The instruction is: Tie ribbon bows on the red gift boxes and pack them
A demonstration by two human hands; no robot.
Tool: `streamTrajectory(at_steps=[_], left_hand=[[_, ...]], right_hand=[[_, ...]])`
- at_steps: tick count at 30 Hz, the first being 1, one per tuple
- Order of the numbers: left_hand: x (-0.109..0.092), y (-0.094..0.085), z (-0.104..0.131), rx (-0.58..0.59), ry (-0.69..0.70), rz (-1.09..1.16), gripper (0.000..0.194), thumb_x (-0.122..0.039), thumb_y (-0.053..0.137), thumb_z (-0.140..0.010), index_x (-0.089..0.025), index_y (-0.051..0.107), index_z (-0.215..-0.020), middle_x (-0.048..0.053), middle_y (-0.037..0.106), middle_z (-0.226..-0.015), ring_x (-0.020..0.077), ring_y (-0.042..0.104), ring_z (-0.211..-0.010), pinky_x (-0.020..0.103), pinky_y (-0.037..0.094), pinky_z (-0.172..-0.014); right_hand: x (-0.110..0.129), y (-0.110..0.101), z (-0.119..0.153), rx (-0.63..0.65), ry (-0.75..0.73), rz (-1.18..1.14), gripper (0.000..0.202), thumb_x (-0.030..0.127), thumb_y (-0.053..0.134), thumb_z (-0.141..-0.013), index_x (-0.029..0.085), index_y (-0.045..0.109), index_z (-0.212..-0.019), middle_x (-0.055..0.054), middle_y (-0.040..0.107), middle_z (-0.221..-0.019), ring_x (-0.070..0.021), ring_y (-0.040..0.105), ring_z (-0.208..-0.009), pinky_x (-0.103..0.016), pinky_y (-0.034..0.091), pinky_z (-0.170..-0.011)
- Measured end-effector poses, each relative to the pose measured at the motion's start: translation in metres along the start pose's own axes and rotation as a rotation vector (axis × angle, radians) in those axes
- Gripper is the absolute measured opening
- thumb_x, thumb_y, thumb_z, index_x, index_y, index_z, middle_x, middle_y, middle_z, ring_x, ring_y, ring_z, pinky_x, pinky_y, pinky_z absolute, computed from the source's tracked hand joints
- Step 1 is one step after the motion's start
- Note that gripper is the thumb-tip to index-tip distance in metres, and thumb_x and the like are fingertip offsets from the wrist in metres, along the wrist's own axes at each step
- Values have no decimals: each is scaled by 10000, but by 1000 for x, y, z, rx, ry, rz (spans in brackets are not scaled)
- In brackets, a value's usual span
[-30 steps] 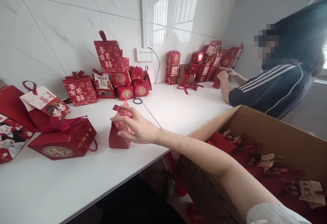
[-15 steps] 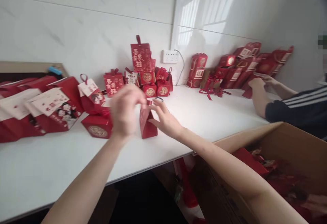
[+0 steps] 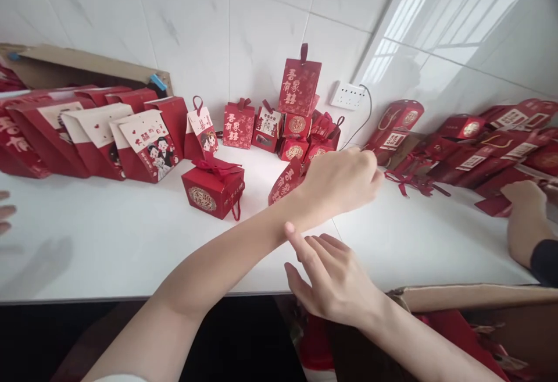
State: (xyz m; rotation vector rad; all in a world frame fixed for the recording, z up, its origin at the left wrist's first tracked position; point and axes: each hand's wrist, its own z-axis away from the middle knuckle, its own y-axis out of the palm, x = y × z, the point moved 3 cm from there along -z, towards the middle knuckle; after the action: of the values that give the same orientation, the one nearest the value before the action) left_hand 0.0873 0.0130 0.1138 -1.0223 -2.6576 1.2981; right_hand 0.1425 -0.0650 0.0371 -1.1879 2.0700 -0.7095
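My left hand (image 3: 342, 181) reaches across the white table, fingers curled closed; whatever they hold is hidden. Partly behind that forearm and hand stands a small red gift box (image 3: 284, 183) with gold characters. My right hand (image 3: 333, 280) hovers in front of the table's edge, its fingers apart and holding nothing, with the index fingertip by my left wrist. Left of my hands sits a red gift box with a ribbon bow (image 3: 212, 190) and a gold round emblem. Beyond my left hand is a stack of small red boxes, with a tall handled box (image 3: 300, 85) on top.
Red and white gift bags (image 3: 146, 146) line the table's left side. A power strip (image 3: 349, 96) is fixed to the wall. More red boxes (image 3: 473, 146) and another person's hand (image 3: 525, 199) are at right. A cardboard carton (image 3: 479, 296) stands front right; other fingers (image 3: 5, 212) show far left.
The view has turned and shifted left. My right hand has left the small red box and drawn back toward me. My left hand now extends to the right, past that box.
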Motion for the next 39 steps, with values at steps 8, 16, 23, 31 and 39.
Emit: streamTrajectory(at_steps=[8, 16, 23, 31, 39], left_hand=[[8, 3, -3, 7, -12, -9, 242, -185, 409, -840, -129, 631, -758, 72, 642, -739, 164, 591, -595, 261, 379, -492], [6, 8, -2, -15, 35, -44, 210, -147, 448, -830, -138, 657, -844, 90, 652, -800, 215, 635, -681, 274, 390, -495], [5, 6, -2, -45, 60, -56, 183, -118, 473, -816, -125, 655, -812, 103, 645, -755, 220, 638, -639, 270, 393, -457], [3, 11, 0, -62, 132, -147, 235, -52, 417, -780, -100, 645, -811, 128, 644, -778, 239, 636, -660, 296, 401, -475], [-3, 59, 9, 100, 379, -138, 275, -77, 377, -810, -133, 643, -851, 102, 633, -820, 197, 611, -692, 311, 400, -569]], right_hand=[[1, 17, 3, 74, 44, -79, 788, 80, 481, -810, 28, 22, -1448, -18, 556, -626, -160, 456, -511, -294, 429, -427], [19, 19, 4, 233, -40, -111, 707, 90, 447, -811, 63, 125, -1439, 1, 515, -576, -152, 405, -474, -282, 367, -421], [17, 20, 6, 214, -47, -114, 738, 101, 448, -801, 65, 96, -1448, 15, 494, -576, -153, 401, -480, -278, 365, -428], [11, 17, 5, 155, 28, -89, 733, 73, 465, -789, 74, 134, -1442, 6, 530, -602, -145, 454, -497, -275, 412, -446], [-39, -6, 16, -129, 402, -218, 461, 114, 480, -821, 185, 399, -1270, 64, 476, -562, -83, 437, -397, -208, 411, -390]])
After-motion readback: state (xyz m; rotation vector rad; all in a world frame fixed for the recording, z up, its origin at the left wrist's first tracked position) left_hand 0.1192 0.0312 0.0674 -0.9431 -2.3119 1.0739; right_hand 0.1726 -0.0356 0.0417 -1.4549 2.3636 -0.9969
